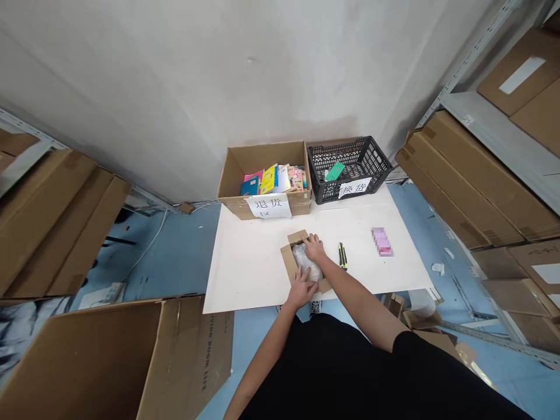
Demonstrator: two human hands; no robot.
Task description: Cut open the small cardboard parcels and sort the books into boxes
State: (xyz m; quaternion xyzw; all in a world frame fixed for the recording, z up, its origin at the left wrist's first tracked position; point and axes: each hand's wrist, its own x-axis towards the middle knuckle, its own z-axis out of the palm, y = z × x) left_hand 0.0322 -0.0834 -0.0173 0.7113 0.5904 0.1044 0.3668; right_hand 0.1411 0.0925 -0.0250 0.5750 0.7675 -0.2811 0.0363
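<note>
The left hand (301, 290) touches the plastic bag (303, 256) in the small box (289, 261), the right hand (314, 248) at its far end; whether either grips, I can't tell.

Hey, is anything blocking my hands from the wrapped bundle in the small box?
Nothing visible does. The small box is open, and your right hand and left hand are already at the wrapped bundle.

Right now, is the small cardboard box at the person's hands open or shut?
Open: the small cardboard box's flaps are turned outward, and a pale plastic-wrapped item shows inside, between the left hand and right hand.
</note>
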